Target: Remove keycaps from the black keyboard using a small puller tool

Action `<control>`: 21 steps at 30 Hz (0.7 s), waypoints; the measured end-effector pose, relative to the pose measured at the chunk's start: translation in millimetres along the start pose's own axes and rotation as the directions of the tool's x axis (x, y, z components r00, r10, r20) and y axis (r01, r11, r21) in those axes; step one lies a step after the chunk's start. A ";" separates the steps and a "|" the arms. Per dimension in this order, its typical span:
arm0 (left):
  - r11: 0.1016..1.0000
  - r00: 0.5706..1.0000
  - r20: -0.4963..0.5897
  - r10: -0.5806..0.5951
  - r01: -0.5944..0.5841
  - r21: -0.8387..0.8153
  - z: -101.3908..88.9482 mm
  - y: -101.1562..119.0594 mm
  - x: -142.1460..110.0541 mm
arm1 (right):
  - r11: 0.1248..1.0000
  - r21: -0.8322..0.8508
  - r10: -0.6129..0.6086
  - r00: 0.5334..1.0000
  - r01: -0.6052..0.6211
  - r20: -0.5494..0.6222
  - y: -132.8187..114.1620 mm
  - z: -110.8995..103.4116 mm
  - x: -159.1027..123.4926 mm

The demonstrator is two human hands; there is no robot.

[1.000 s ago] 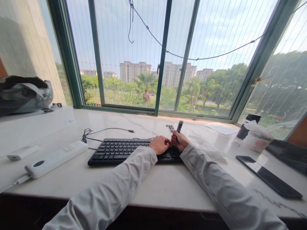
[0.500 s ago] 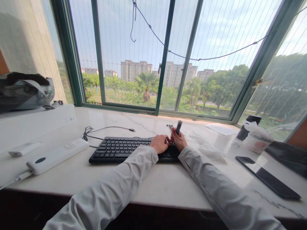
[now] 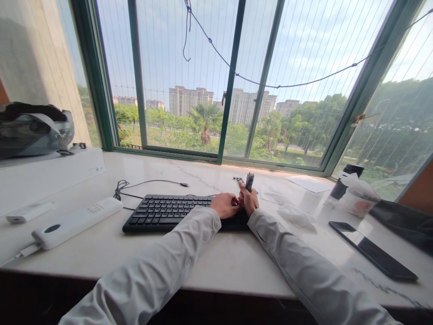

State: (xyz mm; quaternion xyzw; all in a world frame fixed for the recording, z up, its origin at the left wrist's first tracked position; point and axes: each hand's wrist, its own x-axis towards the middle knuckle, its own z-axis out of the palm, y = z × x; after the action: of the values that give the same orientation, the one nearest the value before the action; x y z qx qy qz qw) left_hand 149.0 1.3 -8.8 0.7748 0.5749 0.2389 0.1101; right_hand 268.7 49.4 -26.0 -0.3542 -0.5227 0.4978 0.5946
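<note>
A black keyboard (image 3: 162, 212) lies on a pale stone sill (image 3: 216, 266) under a wide window. Both my hands rest over its right end. My right hand (image 3: 249, 203) is closed round a slim dark tool (image 3: 249, 181) that stands nearly upright above the keys. My left hand (image 3: 225, 205) sits just beside it on the keys, with its fingers curled toward the foot of the tool. What those fingers pinch, if anything, is hidden. A few loose dark keycaps (image 3: 237, 179) lie on the sill behind the hands.
A white power strip (image 3: 76, 222) and a white box (image 3: 50, 174) with a helmet (image 3: 34, 131) on it are at the left. A cable (image 3: 149, 184) trails behind the keyboard. At the right lie crumpled tissue (image 3: 297, 215), a phone (image 3: 372, 250), a cup (image 3: 358, 198) and paper (image 3: 309, 183).
The dark tool has swung from a rightward lean to nearly upright in my right hand. Both hands stay at the keyboard's right end, and the view has shifted slightly.
</note>
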 end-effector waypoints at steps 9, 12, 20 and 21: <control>1.000 1.000 -0.010 0.018 -0.018 0.018 5.2 -4.1 2.8 | 0.997 0.061 0.043 0.997 -0.039 -0.069 -2.6 4.1 -3.0; 0.999 0.999 -0.017 0.027 -0.027 0.019 6.2 -4.9 3.4 | 0.996 0.087 0.041 0.996 -0.034 -0.083 -2.7 4.0 -3.1; 1.000 1.000 -0.018 0.006 -0.006 0.007 7.2 -5.9 4.5 | 0.992 0.120 0.045 0.995 -0.034 -0.085 -3.1 3.5 -4.2; 1.000 1.000 -0.018 0.008 -0.008 0.007 7.5 -6.3 4.8 | 0.993 0.116 0.035 0.995 -0.024 -0.093 -2.7 3.5 -4.1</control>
State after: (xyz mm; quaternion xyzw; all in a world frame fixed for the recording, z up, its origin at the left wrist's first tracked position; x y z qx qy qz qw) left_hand 148.6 8.6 -16.9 0.7751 0.5737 0.2444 0.1014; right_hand 266.0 44.5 -23.9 -0.3503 -0.4590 0.5184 0.6307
